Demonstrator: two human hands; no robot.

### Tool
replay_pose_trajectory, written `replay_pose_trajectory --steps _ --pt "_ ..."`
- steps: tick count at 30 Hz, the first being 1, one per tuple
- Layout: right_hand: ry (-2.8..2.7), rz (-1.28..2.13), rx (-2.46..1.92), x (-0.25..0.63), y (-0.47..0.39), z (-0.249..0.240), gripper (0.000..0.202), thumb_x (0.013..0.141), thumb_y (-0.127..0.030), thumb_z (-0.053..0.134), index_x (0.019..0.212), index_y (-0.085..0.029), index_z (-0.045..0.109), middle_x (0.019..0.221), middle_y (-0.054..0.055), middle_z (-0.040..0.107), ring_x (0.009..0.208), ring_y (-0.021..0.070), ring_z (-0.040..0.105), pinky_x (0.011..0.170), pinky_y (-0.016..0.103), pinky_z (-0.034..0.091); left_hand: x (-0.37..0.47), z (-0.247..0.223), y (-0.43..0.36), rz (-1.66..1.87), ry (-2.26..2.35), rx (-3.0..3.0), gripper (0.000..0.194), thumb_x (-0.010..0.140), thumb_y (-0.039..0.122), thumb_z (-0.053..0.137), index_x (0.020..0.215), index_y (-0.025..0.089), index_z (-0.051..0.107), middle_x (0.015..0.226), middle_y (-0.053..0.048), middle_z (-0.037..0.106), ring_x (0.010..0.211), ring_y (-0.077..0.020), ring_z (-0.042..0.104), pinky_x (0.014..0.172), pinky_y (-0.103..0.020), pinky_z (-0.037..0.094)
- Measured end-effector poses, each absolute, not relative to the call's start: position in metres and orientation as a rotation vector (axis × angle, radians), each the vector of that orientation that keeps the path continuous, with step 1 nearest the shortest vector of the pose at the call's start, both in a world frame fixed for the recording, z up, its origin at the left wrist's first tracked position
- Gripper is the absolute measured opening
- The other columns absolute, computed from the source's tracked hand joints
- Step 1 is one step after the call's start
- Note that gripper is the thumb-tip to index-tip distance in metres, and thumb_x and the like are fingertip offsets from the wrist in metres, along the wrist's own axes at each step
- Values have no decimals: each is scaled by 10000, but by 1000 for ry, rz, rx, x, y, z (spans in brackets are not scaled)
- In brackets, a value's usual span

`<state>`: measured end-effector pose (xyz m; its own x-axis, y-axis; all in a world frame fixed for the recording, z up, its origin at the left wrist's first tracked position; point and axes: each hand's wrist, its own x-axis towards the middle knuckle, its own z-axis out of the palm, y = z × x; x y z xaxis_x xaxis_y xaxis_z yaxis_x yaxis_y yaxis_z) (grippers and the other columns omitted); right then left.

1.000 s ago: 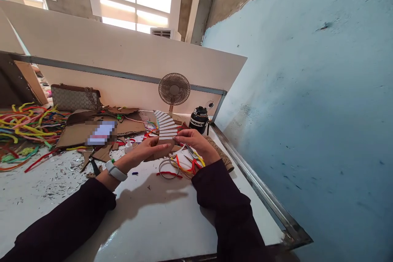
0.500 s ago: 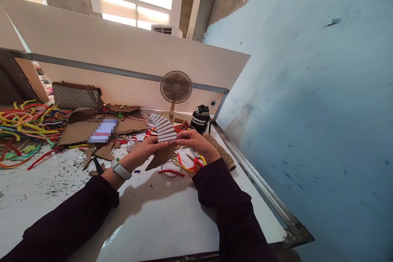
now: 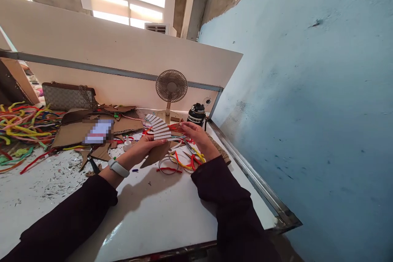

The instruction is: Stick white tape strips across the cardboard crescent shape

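A cardboard piece [image 3: 155, 155] with a fan-like row of white strips [image 3: 160, 128] along its curved upper part is held up above the table. My left hand [image 3: 146, 146] grips its lower side, thumb on the front; a pale wristband [image 3: 118, 168] is on that wrist. Just right of the piece, apart from it, my right hand [image 3: 196, 136] has its fingers stretched loosely and shows nothing held. Below the hands lie scissors [image 3: 188, 145], a clear ring [image 3: 168, 165] and red and yellow pipe cleaners [image 3: 169, 170]. A small white bottle [image 3: 127, 144] stands left of the piece.
A fan [image 3: 171, 86] and black jug [image 3: 196, 114] stand at the back. Twine [image 3: 221, 150] lies by the right metal edge [image 3: 251, 172]. Leftward are cardboard sheets [image 3: 69, 135], a phone [image 3: 98, 132], a handbag [image 3: 68, 96] and heaped pipe cleaners [image 3: 27, 125].
My right hand has let go of the cardboard piece's right edge and moved slightly up and away from it. My left hand still holds the piece. The view has turned a little right.
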<state>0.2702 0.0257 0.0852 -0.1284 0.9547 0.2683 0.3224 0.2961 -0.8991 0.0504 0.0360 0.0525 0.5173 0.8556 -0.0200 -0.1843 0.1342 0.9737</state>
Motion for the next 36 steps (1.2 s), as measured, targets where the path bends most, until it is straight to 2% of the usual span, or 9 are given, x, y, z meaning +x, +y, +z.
replay_pose_trajectory --steps 2,5,8,12,18,22,27,33,36 --pt "-1664 755 -1309 277 19 76 424 862 -523 506 987 -143 646 884 87 699 795 180 657 734 320 505 51 52 37 845 740 1202 371 590 382 833 854 139 737 843 -77 762 722 -196 661 655 -272 482" --pt "-1789 655 -1464 278 -4 54 274 817 -404 593 852 -141 662 753 55 666 716 183 617 677 316 476 51 51 40 869 816 1197 361 590 370 825 846 137 723 793 -70 756 673 -202 656 604 -274 470" --pt "-1957 517 -1551 263 -30 31 157 734 -281 674 836 -161 668 848 60 662 837 211 590 771 335 440 51 50 42 910 874 1196 365 577 368 823 840 142 709 774 -53 749 669 -202 654 598 -271 468" --pt "-2121 396 -1599 235 -44 20 216 640 -212 725 835 -156 649 924 94 642 944 263 557 839 360 400 50 50 42 922 911 1213 399 567 390 820 849 132 707 785 -58 744 644 -192 643 573 -267 458" --pt "-2184 24 -2021 249 -38 48 245 845 -345 552 1023 -191 622 1091 92 629 1059 231 558 880 307 391 47 47 44 930 934 1237 395 580 420 813 840 146 696 766 -49 744 630 -192 650 553 -264 456" --pt "-2068 108 -2331 294 -41 51 313 765 -345 625 966 -106 637 1016 186 639 941 315 623 735 346 429 48 45 46 928 966 1226 376 584 416 816 822 152 694 737 -46 743 604 -193 650 518 -259 446" --pt "-1935 214 -2457 322 -38 36 501 720 -393 677 1104 -91 566 1150 210 596 986 305 622 727 315 429 50 44 46 937 953 1203 359 599 396 812 845 159 699 757 -39 750 653 -190 666 558 -253 475" --pt "-1793 367 -2403 323 -25 25 440 649 -348 724 992 -102 602 1057 194 654 977 316 621 700 305 418 49 43 44 928 976 1207 400 581 405 826 870 163 693 712 -23 737 633 -188 664 556 -254 473" --pt "-1670 482 -2319 328 -20 22 372 623 -333 728 897 -105 622 919 161 677 867 292 632 629 295 403 49 44 42 930 981 1217 404 572 423 826 843 154 694 737 -37 743 649 -192 663 564 -257 470"
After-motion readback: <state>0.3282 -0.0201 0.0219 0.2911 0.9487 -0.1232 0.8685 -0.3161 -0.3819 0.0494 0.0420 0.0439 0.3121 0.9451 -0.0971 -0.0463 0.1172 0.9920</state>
